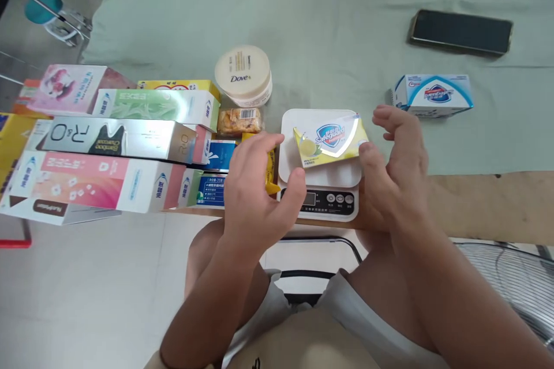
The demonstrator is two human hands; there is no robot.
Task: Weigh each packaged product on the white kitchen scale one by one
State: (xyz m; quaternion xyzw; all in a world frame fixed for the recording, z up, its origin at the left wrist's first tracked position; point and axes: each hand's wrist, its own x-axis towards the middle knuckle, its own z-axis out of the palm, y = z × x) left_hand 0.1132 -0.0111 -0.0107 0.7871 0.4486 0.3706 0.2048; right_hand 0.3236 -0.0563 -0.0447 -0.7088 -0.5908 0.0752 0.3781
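Observation:
A yellow Safeguard soap box (pixel 331 139) lies slightly turned on the white plate of a kitchen scale (pixel 288 167). My left hand (pixel 259 190) is left of the scale, thumb and fingers apart, with nothing in it; its thumb reaches over the scale's left edge. At the box's right end is my right hand (pixel 400 167), fingers spread. Its thumb is at the box's corner; whether it touches I cannot tell. A blue and white Safeguard soap box (pixel 433 95) rests just beyond my right fingers. The scale's small display (pixel 309 199) shows no figures I can read.
Stacked toothpaste boxes (pixel 108 179) fill the left side, jutting over the table's front edge. A Dove jar (pixel 243 75) and a small wrapped snack (pixel 239 121) stand behind my left hand. A phone (pixel 461 33) lies at the back right on the green cloth (pixel 337 29).

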